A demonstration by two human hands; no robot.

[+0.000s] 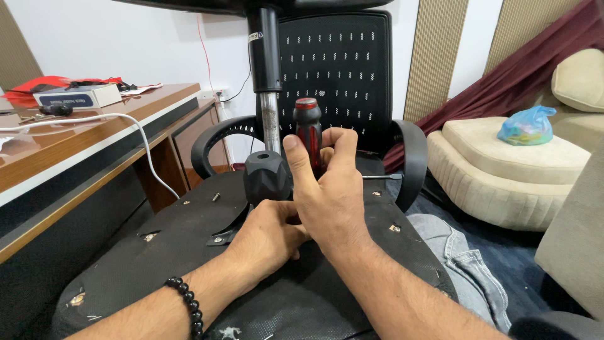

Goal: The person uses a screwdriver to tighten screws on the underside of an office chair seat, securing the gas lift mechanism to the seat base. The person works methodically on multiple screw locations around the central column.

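Note:
An office chair lies upside down, its black seat underside [189,252] facing up. A gas-lift column [269,119] rises from the mechanism in the middle. My right hand [327,189] grips a red-and-black screwdriver [308,129] upright, handle on top, thumb raised along it. My left hand [270,236], with a black bead bracelet on the wrist, rests on the seat underside by the black knob [267,176], fingers tucked under my right hand. The screwdriver's tip is hidden behind my hands.
A wooden desk [75,151] with a white cable, a box and red cloth stands at the left. The chair's mesh back [343,69] and armrests lie behind. A cream sofa [516,164] with a blue bag sits at the right. My jeans-clad knee [465,264] is beside the seat.

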